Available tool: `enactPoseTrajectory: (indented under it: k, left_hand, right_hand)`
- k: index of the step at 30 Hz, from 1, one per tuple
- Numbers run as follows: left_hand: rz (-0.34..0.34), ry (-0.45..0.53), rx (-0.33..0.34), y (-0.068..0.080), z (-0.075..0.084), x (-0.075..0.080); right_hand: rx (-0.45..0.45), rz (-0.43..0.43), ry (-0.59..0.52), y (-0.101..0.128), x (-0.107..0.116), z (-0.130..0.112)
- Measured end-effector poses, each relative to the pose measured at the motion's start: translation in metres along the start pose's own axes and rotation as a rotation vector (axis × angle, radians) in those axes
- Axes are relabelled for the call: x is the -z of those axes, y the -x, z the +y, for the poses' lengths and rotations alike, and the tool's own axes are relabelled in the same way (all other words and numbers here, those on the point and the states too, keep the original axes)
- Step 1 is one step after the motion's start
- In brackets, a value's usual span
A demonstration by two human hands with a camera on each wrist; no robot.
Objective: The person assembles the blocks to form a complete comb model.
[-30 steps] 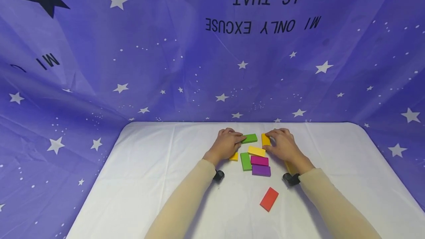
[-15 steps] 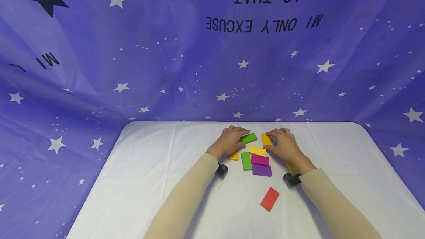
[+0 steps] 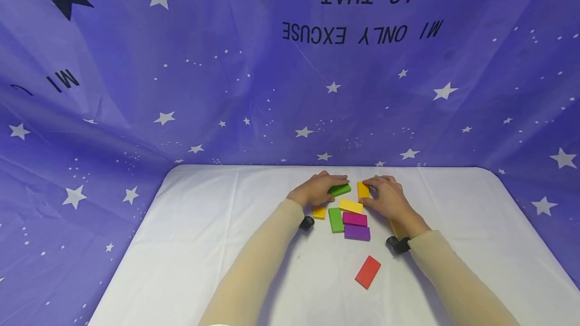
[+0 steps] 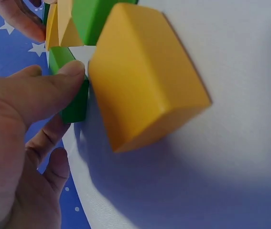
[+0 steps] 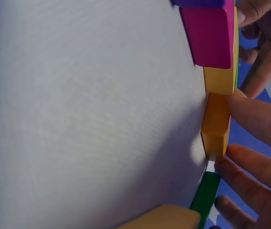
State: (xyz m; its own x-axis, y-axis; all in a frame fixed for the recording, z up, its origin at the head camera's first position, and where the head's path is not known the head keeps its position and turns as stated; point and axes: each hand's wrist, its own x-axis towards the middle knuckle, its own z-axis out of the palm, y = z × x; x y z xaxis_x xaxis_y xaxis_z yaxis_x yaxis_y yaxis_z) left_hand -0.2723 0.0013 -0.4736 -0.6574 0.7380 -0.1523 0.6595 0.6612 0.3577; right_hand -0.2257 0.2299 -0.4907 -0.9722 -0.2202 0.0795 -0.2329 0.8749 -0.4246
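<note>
Here, then, all places are reckoned from the magenta rectangular block [image 3: 355,219], flat on the white cloth-covered counter [image 3: 181,240].

- Smooth green rectangular block [image 3: 340,190]: far side, slightly left; grasped between thumb and fingers of the left hand [image 3: 316,189].
- Smooth orange rectangular block [image 3: 362,191]: far side, slightly right; pinched end to end by the fingers of the right hand [image 3: 386,197].
- Pale yellow rectangular block [image 3: 351,206]: just beyond.
- Second green block [image 3: 336,220]: just left.
- Purple rectangular block [image 3: 357,232]: just nearer the person.
- Red rectangular block [image 3: 368,272]: well apart, nearer the person.

Handling note: a light, level pinch should suit both held blocks, best turned or slid flat; fingertips low near the pale yellow block would likely knock it askew.
</note>
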Motion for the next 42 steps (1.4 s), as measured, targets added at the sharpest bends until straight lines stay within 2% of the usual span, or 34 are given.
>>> enactPoseTrajectory:
  k: [3, 7, 13, 18, 24, 32, 42]
  left_hand:
    - [-0.007, 0.008, -0.011, -0.003, 0.000, 0.000]
    - [0.001, 0.022, 0.007, -0.004, -0.002, -0.002]
    - [0.090, 0.024, 0.104, -0.002, -0.006, -0.004]
    - [0.171, 0.021, 0.125, 0.005, -0.013, -0.008]
    - [0.277, 0.061, 0.165, 0.020, -0.026, -0.012]
    - [0.392, 0.083, 0.255, 0.051, -0.036, -0.012]
    - [0.482, 0.147, 0.375, 0.076, -0.048, -0.022]
  right_hand:
    - [-0.002, 0.000, 0.002, 0.001, 0.001, 0.001]
    - [0.001, 0.004, 0.009, 0.001, 0.001, 0.000]
    - [0.001, 0.005, 0.009, 0.001, 0.001, 0.000]
    - [-0.006, 0.001, 0.000, 0.001, 0.001, -0.001]
    - [-0.019, -0.010, 0.004, 0.000, 0.002, -0.002]
    - [-0.048, -0.006, 0.015, -0.002, -0.001, 0.000]
    - [-0.034, 0.009, 0.004, -0.002, -0.002, -0.001]
